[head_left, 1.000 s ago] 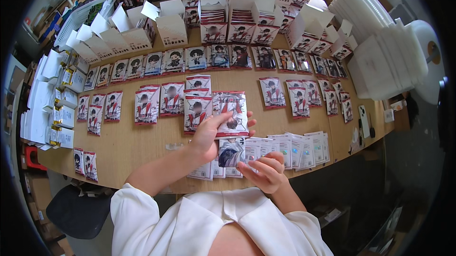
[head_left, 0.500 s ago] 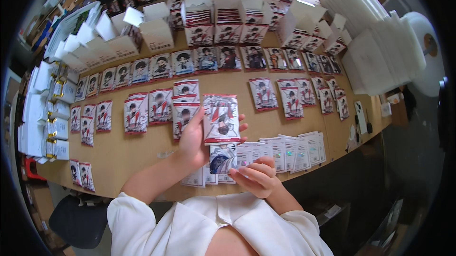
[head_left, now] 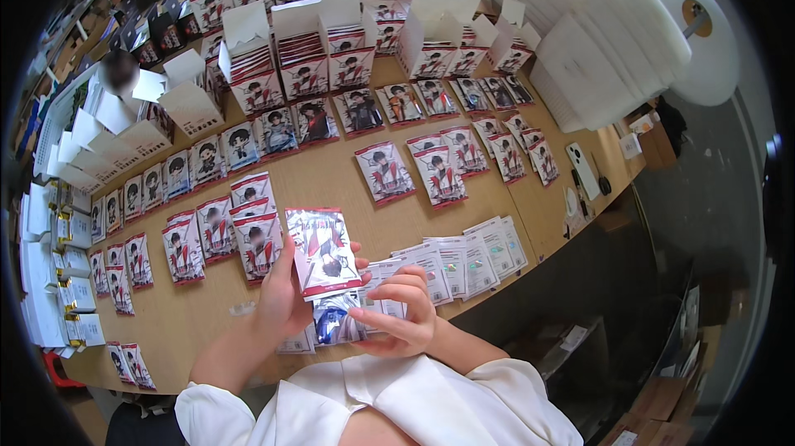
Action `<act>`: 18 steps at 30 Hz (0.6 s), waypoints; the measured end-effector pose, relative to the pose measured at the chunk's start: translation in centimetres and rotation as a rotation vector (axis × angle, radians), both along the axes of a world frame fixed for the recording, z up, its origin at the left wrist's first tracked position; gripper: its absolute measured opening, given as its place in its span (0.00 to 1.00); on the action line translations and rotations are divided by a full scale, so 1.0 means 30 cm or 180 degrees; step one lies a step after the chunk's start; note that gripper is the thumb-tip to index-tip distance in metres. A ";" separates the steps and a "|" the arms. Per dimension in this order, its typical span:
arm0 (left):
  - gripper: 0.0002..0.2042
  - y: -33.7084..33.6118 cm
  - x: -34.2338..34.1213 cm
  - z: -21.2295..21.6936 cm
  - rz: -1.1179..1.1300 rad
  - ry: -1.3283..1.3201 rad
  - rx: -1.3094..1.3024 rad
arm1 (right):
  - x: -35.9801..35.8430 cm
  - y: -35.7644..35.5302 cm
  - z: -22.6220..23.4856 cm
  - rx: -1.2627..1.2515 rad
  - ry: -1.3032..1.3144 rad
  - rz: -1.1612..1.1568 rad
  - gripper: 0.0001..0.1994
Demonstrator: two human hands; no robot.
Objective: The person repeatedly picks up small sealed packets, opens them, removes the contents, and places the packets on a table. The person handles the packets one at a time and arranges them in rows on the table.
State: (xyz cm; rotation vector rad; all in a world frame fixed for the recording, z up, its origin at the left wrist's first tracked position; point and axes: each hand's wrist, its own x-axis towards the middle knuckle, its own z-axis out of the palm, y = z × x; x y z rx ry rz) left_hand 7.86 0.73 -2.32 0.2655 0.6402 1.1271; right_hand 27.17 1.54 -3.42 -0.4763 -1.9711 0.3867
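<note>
My left hand (head_left: 281,301) holds up a red and white foil card pack (head_left: 321,250), tilted face up above the wooden table (head_left: 331,185). My right hand (head_left: 400,313) curls just below and to the right of it, fingers on a small stack of similar packs (head_left: 335,320) with a bluish one on top. A fanned row of silvery packs (head_left: 464,255) lies on the table right of my right hand. Both white sleeves come in from the lower edge.
Rows of picture packs (head_left: 248,239) cover the table, with open white display boxes (head_left: 306,57) behind them. White foam sheets (head_left: 596,57) and a foam roll (head_left: 696,40) stand at the right. A white phone (head_left: 584,170) lies near the right table edge. White cartons (head_left: 50,280) line the left.
My left hand has drawn the pack nearer to me and lifted it; my right hand stays on the small stack. The view has shifted slightly downward.
</note>
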 end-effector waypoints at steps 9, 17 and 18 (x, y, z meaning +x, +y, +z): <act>0.35 0.015 -0.010 -0.048 0.0022 -0.0412 -0.0107 | 0.036 0.033 0.048 0.0333 -0.0311 0.0376 0.14; 0.37 -0.002 -0.001 -0.064 0.0015 -0.0302 -0.0193 | 0.008 0.022 0.056 -0.0289 -0.0156 0.0165 0.14; 0.37 -0.006 0.005 -0.060 0.0049 -0.0236 -0.0211 | 0.003 0.023 0.055 -0.0377 -0.0211 0.0071 0.14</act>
